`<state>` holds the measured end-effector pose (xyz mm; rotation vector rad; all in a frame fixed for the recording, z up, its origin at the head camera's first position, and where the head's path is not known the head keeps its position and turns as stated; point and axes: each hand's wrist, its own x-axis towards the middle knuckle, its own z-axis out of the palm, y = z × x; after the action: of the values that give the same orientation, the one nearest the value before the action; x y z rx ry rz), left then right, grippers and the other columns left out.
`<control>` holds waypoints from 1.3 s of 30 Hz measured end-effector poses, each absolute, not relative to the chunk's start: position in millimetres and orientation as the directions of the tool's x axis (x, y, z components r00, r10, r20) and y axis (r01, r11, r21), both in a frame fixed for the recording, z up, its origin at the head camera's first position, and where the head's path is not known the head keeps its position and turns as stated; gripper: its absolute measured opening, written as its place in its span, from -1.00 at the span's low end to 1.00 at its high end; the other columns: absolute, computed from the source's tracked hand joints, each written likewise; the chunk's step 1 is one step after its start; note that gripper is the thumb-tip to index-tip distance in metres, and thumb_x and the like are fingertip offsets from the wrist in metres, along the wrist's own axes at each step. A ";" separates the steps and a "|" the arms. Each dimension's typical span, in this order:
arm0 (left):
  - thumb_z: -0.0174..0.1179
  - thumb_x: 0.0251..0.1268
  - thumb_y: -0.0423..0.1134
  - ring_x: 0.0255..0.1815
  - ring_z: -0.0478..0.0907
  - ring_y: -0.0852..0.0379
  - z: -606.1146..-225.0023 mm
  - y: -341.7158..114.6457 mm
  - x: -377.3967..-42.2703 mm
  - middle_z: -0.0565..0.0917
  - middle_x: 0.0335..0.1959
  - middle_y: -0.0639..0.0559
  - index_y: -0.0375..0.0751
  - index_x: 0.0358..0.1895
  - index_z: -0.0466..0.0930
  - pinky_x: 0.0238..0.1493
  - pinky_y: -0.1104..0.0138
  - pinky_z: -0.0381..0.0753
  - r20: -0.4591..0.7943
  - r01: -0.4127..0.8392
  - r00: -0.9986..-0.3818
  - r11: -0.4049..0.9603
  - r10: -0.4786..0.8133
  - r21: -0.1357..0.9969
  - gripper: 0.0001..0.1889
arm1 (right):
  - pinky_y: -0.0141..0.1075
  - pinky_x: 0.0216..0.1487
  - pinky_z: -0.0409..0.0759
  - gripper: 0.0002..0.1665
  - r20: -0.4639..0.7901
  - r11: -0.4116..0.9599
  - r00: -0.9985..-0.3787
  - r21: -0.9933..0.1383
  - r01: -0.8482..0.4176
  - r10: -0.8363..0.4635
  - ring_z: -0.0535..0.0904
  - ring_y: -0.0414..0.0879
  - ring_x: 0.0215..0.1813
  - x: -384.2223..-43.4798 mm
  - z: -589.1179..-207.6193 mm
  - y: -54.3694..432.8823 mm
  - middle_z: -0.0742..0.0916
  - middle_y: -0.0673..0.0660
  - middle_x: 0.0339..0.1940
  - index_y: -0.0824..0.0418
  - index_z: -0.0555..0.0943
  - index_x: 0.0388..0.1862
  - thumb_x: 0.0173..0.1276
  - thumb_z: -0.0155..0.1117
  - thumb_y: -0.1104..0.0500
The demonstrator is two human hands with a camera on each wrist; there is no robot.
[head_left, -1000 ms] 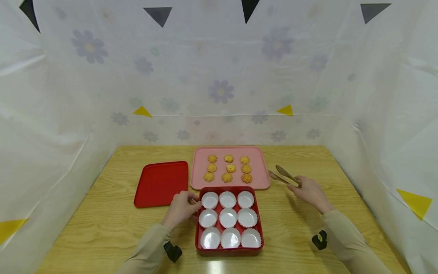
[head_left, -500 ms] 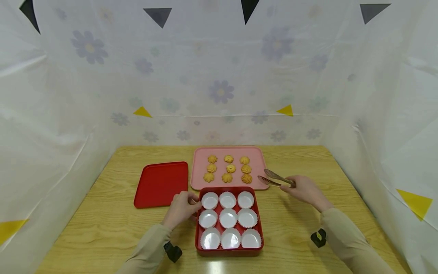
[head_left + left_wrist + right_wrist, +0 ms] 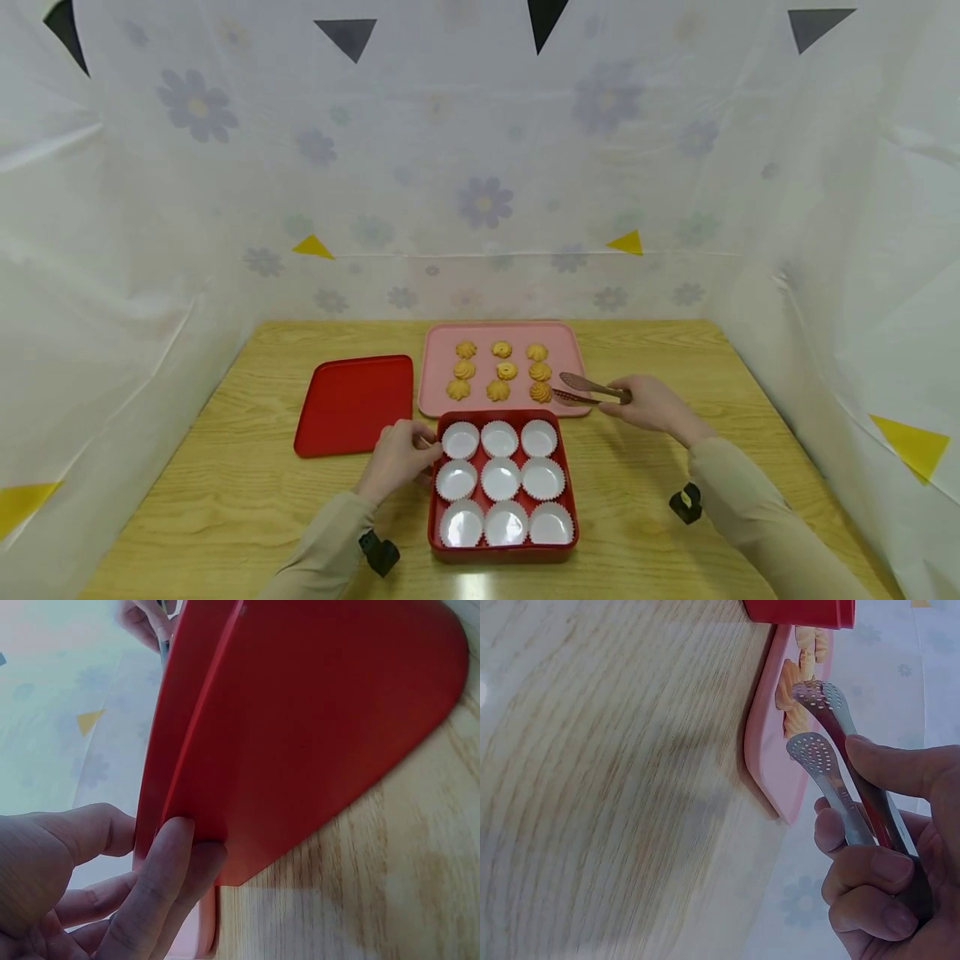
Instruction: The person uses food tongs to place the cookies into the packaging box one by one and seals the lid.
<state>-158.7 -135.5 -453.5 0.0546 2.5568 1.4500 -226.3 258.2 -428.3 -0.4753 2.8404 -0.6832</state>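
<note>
My left hand point(image 3: 401, 457) holds the red box point(image 3: 504, 553) at its upper left side. In the left wrist view, the thumb lies at the rim and two fingers point(image 3: 166, 859) lie along the outer wall. Several white paper cups point(image 3: 500, 478) stand in rows inside the box. My right hand point(image 3: 654, 408) grips metal tongs point(image 3: 585, 390) with perforated tips. Their two arms are spread apart, the tips over the right edge of the pink tray point(image 3: 442, 337). One tip is right beside the swirled cookie point(image 3: 541, 392) at the tray's near right corner. Several other cookies point(image 3: 498, 390) lie in rows.
A flat red lid point(image 3: 356, 404) lies on the wooden table point(image 3: 225, 467) left of the box. The pink tray stands just behind the box. White sheeting point(image 3: 480, 125) with flowers and triangles closes off the back and both sides.
My right hand has moved left with the tongs, from beside the pink tray to over its right edge near the cookies. My left hand and the box have stayed put.
</note>
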 end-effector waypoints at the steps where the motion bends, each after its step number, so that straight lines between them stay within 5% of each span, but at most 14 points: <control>1: 0.30 0.29 -0.37 -0.62 0.71 0.07 -453.5 -135.5 -158.7 0.76 -0.41 -0.21 -0.44 -0.11 0.69 -0.48 0.25 0.73 -0.156 -0.066 -0.979 0.517 0.131 0.853 -0.81 | -0.30 -0.52 0.34 -0.49 -0.104 0.844 -0.930 -0.464 -0.269 -0.353 0.38 -0.17 -0.59 -227.4 -428.0 257.2 0.63 0.04 -0.60 0.44 0.63 0.12 0.41 0.31 0.04; 19: 0.30 0.29 -0.37 -0.62 0.71 0.06 -453.2 -135.4 -158.6 0.75 -0.42 -0.21 -0.45 -0.10 0.69 -0.47 0.23 0.73 -0.156 -0.064 -0.978 0.516 0.136 0.854 -0.80 | -0.31 -0.51 0.20 -0.44 -0.154 0.845 -0.910 -0.455 -0.280 -0.384 0.18 -0.21 -0.61 -242.5 -428.1 244.5 0.42 -0.05 -0.68 0.39 0.63 0.16 0.41 0.30 -0.03; 30: 0.30 0.29 -0.37 -0.62 0.71 0.07 -452.6 -135.3 -159.0 0.75 -0.42 -0.21 -0.46 -0.09 0.68 -0.48 0.24 0.73 -0.157 -0.064 -0.978 0.523 0.136 0.850 -0.78 | -0.30 -0.46 0.28 -0.46 -0.182 0.852 -0.899 -0.436 -0.289 -0.398 0.33 -0.16 -0.52 -248.4 -426.5 238.9 0.62 0.07 -0.48 0.38 0.64 0.13 0.41 0.30 -0.03; 39: 0.30 0.29 -0.37 -0.62 0.71 0.07 -452.2 -135.1 -159.2 0.75 -0.43 -0.21 -0.46 -0.11 0.68 -0.49 0.24 0.73 -0.150 -0.063 -0.980 0.517 0.130 0.854 -0.80 | -0.30 -0.48 0.23 -0.55 -0.181 0.847 -0.899 -0.449 -0.285 -0.399 0.23 -0.17 -0.57 -253.7 -429.3 236.7 0.50 0.04 -0.60 0.34 0.69 0.03 0.40 0.30 0.00</control>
<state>-159.2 -135.1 -452.2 0.0576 2.5608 1.4538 -253.7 236.7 -429.3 -0.5207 2.7563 -0.6098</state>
